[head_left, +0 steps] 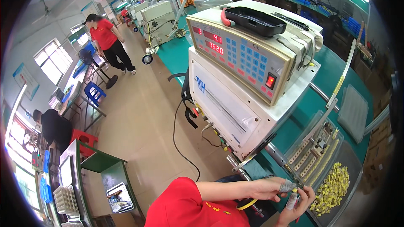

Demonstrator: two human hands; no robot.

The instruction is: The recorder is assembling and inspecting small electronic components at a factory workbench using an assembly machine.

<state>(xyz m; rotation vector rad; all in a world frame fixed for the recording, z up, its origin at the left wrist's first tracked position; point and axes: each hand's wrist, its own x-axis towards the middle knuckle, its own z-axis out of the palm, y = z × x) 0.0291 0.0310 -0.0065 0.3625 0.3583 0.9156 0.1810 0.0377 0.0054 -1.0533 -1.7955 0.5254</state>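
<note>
At lower right of the frame, the left hand (268, 188) and right hand (299, 210) pinch a small yellow piece (295, 191).
Grey, wrinkled wraps (291, 201) (cloth or tape, I cannot tell) sheathe some fingers; further right, blocky yellow bits (332, 189) heap loosely in a dark, smooth tray (354, 166).

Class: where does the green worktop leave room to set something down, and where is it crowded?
Bare green worktop shows between the white machine and the clear plastic tray, crossed by metal bars. Crowded: beside the right hand, yellow pieces heap up, with perforated strips close by.
</note>
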